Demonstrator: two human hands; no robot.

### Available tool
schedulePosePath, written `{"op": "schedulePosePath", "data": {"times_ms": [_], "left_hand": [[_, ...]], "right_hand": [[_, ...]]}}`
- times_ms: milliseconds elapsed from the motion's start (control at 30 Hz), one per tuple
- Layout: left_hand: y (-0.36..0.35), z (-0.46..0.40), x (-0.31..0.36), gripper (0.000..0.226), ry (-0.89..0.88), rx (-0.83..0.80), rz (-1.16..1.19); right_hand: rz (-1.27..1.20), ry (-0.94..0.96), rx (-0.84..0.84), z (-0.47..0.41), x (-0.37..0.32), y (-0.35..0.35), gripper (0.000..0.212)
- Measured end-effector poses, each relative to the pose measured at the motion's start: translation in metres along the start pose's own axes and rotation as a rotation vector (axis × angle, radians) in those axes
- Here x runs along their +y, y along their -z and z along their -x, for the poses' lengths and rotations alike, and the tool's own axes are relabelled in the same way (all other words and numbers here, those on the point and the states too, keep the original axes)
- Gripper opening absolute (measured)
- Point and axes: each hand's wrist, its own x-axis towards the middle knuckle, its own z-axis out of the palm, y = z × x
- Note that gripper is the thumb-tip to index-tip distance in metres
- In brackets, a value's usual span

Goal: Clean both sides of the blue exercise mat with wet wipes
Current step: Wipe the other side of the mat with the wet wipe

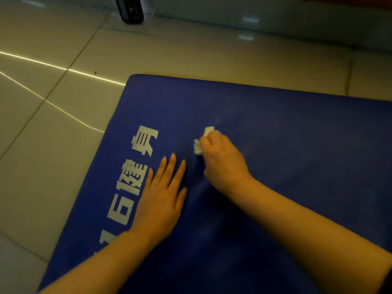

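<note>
Mid-wipe on the printed face of the blue mat [275, 145], which lies flat on the tiled floor [53, 155] with its far-left corner in view. Right hand [222, 160] has fingers curled around a crumpled white wet wipe [199, 145], pressing it onto the mat near the middle of the visible area, just right of the white lettering [135, 177]. Left hand [163, 194] lies flat, fingers straight and slightly spread, palm down on the mat beside the lettering, holding nothing, likely steadying the mat. Progress judgement: first side under way, cannot tell how much of it is wiped; faint pale smudges show right of the wipe, could be dust or damp streaks. The other side looks not yet done, since the mat would need flipping. Mat looks thin, soft, deep blue, rounded corner, a slight crease near the right wrist. A dark object [131, 9] stands on the floor at the top edge, too cropped to identify.
</note>
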Motion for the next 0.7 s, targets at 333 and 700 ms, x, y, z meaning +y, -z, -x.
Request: {"op": "schedulePosePath", "data": {"times_ms": [333,700], "left_hand": [[0.000,0.053,0.024,0.075,0.166,-0.114,-0.126],[-0.003,0.056,0.020,0.070,0.140,-0.125,-0.105]], "right_hand": [[0.016,-0.081,-0.073,0.036,0.025,0.016,0.035],[0.072,0.047,-0.357,0.069,0.004,0.041,0.024]]}}
